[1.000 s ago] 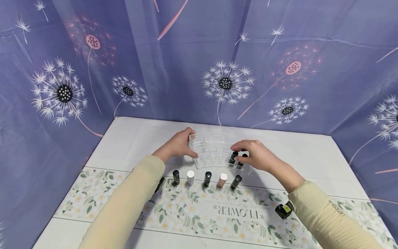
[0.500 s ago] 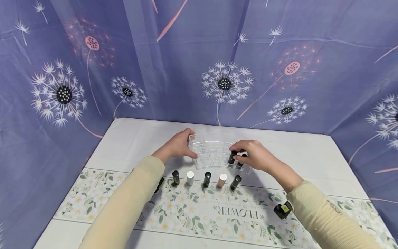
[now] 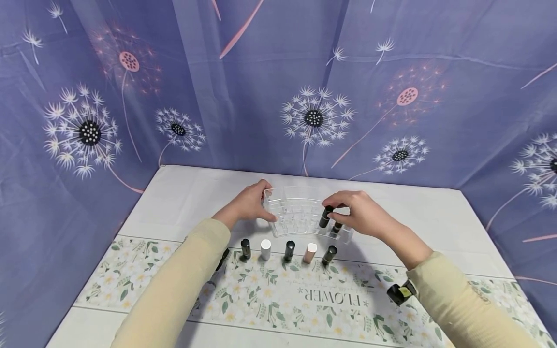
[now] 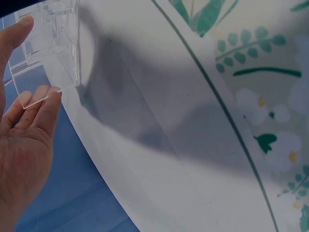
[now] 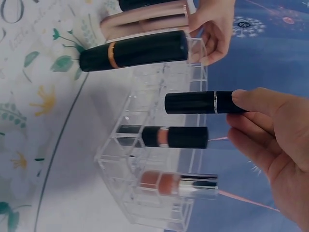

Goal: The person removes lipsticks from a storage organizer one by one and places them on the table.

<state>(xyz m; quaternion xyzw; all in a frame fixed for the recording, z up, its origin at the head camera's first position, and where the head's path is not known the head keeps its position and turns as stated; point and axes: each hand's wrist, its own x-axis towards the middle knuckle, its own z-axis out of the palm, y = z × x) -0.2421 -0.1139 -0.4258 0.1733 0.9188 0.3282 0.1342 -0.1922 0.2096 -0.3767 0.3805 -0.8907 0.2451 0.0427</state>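
One black lipstick (image 5: pixel 200 102) is pinched by its top in the right hand (image 3: pixel 361 215), over the clear rack (image 3: pixel 298 221). The left hand (image 3: pixel 249 203) grips the rack's side; it's best to hold firmly, lipstick upright.

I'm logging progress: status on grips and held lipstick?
Left grip holds clear lipstick organizer by left end. Right grip pinches silver-banded black lipstick, higher than slotted neighbor. No visible obstruction.

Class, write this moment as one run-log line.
left hand: grips rack; right hand: pinches black tube; rack: two tubes; table: five tubes standing
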